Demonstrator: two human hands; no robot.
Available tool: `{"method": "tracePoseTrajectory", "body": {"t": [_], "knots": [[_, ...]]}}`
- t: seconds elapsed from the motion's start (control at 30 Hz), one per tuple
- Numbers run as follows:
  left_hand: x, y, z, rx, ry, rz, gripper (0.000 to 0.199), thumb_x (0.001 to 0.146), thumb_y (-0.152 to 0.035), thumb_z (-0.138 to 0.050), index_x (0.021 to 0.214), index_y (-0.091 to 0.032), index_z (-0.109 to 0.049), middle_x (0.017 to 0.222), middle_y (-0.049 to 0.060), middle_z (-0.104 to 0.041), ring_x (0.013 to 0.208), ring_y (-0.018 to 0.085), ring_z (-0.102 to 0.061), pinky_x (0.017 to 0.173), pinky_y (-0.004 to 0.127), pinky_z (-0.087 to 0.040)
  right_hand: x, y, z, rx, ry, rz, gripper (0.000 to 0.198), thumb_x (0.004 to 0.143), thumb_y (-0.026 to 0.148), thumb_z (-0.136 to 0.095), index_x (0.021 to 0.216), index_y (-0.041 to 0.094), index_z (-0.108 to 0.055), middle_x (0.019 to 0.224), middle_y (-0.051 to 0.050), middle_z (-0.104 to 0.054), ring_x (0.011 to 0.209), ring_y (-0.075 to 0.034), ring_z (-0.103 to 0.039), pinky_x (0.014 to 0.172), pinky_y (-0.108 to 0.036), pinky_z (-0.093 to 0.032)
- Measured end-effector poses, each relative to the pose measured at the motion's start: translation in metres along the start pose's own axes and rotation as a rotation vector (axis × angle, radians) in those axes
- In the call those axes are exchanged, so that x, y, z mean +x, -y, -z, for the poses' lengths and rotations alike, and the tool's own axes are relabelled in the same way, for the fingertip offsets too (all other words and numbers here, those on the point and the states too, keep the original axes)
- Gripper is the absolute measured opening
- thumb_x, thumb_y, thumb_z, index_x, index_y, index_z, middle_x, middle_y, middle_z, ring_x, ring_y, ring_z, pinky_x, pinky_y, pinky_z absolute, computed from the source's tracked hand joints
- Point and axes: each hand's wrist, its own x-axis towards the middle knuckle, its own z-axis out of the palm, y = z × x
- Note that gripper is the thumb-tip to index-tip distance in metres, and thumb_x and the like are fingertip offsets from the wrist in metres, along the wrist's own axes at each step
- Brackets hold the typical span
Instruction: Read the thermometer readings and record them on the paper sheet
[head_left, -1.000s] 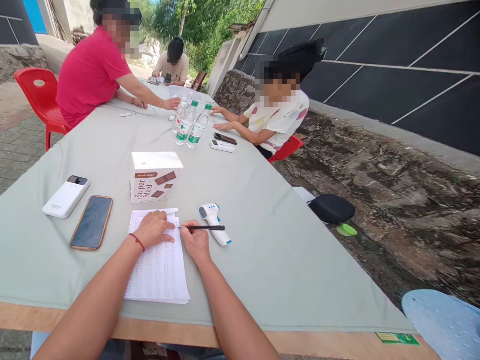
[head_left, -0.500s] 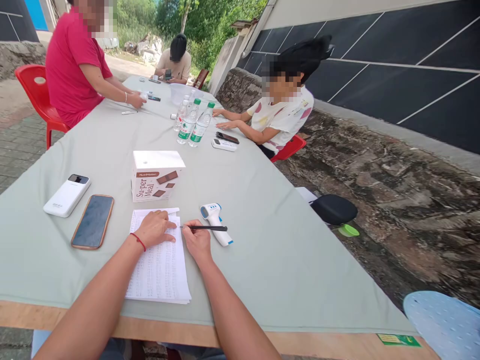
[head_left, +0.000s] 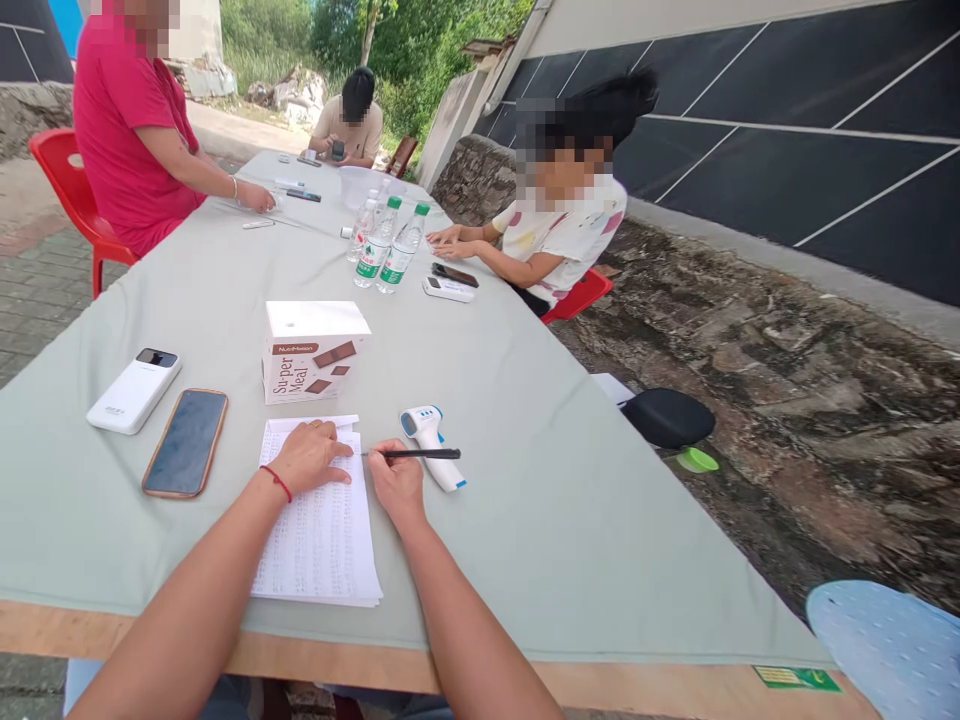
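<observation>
**Pen lies sideways over the sheet edge**

Head view: the right hand (head_left: 396, 482) grips a black pen (head_left: 412, 454), its long axis running from 9 to 3 o'clock, tip at 9 o'clock touching the printed sheet (head_left: 319, 540). The left hand (head_left: 307, 458) lies flat with fingers released on the sheet, just beside the tip. A white thermometer (head_left: 433, 447) lies under the pen's far end.

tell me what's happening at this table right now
The person wearing the camera presses the left hand flat on a stack of printed sheets and holds a black pen in the right hand, its tip at the paper's edge. A thermometer gun, a box, a phone and a power bank lie nearby. Three other people sit further along the table.
</observation>
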Motion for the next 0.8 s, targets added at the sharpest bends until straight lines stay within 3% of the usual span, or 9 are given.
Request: {"method": "tracePoseTrajectory", "body": {"t": [0.37,0.5,0.57,0.67,0.73,0.8], "knots": [[0.001,0.001,-0.001,0.011,0.0,0.002,0.031,0.076,-0.046,-0.072,0.103,-0.029,-0.072,0.093,0.004,-0.058,0.086,0.02,-0.056,0.078,0.031,-0.04,0.0,-0.004,-0.001,-0.034,-0.003,0.02,0.01,0.065,0.032,-0.05,0.064,0.022,-0.053,0.055,0.003,-0.053,0.052,-0.015,-0.047,0.052,-0.027,-0.04],[0.0,0.001,-0.004,-0.039,-0.034,-0.004,0.027,0.075,-0.044,-0.073,0.095,-0.025,-0.072,0.089,0.003,-0.058,0.084,0.019,-0.057,0.075,0.03,-0.041,0.001,-0.006,0.001,-0.056,-0.061,0.145,0.014,0.074,0.032,-0.048,0.072,0.021,-0.056,0.065,0.001,-0.056,0.059,-0.016,-0.051,0.057,-0.029,-0.043],[-0.001,0.004,-0.004,-0.11,-0.18,0.058,0.019,0.08,-0.039,-0.068,0.082,-0.021,-0.068,0.082,0.002,-0.058,0.077,0.016,-0.056,0.07,0.028,-0.041,0.003,-0.009,0.005,-0.113,-0.058,0.3,0.02,0.081,0.032,-0.044,0.084,0.021,-0.061,0.078,-0.003,-0.06,0.071,-0.018,-0.055,0.067,-0.032,-0.046],[-0.004,0.016,0.003,-0.225,-0.669,0.261,0.021,0.089,-0.032,-0.051,0.072,-0.02,-0.054,0.075,0.001,-0.052,0.073,0.014,-0.053,0.07,0.028,-0.043,0.01,-0.017,0.015,-0.299,0.005,0.491,0.03,0.085,0.023,-0.041,0.106,0.022,-0.063,0.096,-0.007,-0.062,0.091,-0.022,-0.056,0.079,-0.037,-0.045],[-0.006,0.032,0.009,-0.281,-0.998,0.405,0.015,0.087,-0.032,-0.052,0.078,-0.021,-0.049,0.081,0.002,-0.051,0.079,0.016,-0.053,0.076,0.03,-0.045,0.014,-0.023,0.021,-0.421,0.046,0.532,0.038,0.084,0.017,-0.04,0.116,0.025,-0.061,0.103,-0.007,-0.062,0.096,-0.023,-0.055,0.082,-0.038,-0.043],[-0.006,0.05,0.013,-0.356,-1.175,0.516,0.025,0.079,-0.035,-0.062,0.094,-0.021,-0.048,0.097,0.005,-0.051,0.092,0.018,-0.053,0.084,0.034,-0.046,0.017,-0.026,0.024,-0.513,0.091,0.544,0.043,0.084,0.013,-0.042,0.119,0.028,-0.06,0.104,-0.006,-0.063,0.096,-0.024,-0.054,0.081,-0.037,-0.041]]}}
